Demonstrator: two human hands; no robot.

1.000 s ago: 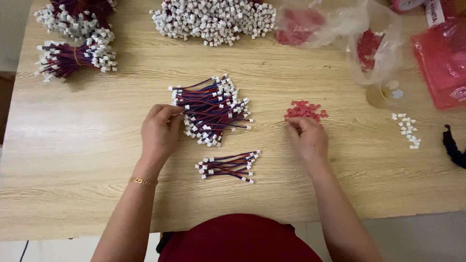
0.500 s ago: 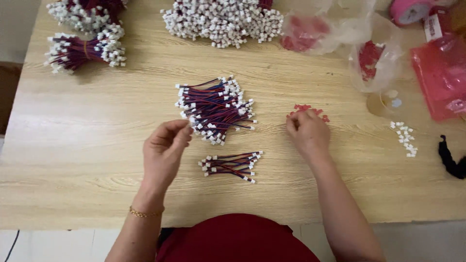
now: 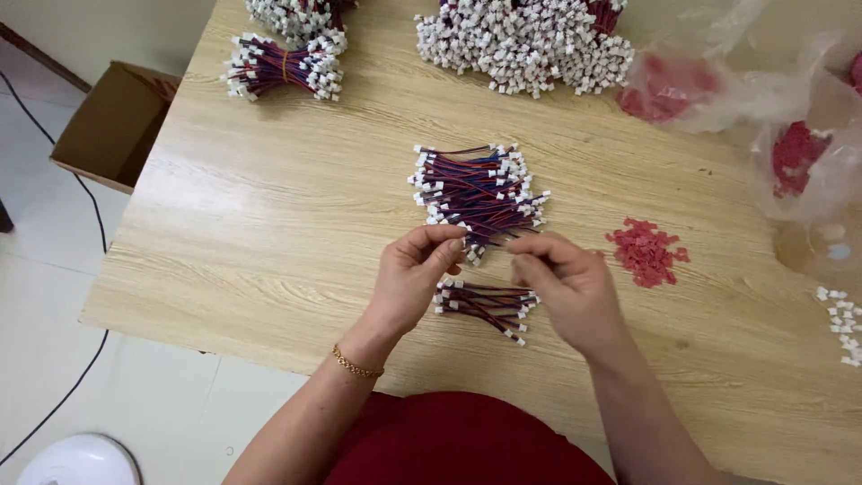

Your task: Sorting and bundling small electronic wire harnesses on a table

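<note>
Left hand (image 3: 415, 274) and right hand (image 3: 561, 278), each grip pinching 1 wire lead (image 3: 489, 242), above small wire bundle (image 3: 485, 304), wooden table (image 3: 251, 207)

Your left hand (image 3: 415, 274): your fingertips pinch one end of a thin wire (image 3: 489, 241), near its white plug.
Your right hand (image 3: 564, 286): your fingertips pinch the other end of that wire.
Wire pile (image 3: 476, 190): red and blue wires with white plugs, just past your hands.
Small wire bunch (image 3: 485, 305): lies on the table (image 3: 269, 224) under your hands.
Red bits (image 3: 645, 251): a little heap to your right.
White plugs (image 3: 842, 314): a few near the right edge.
Cardboard box (image 3: 112, 126): on the floor, left.
</note>
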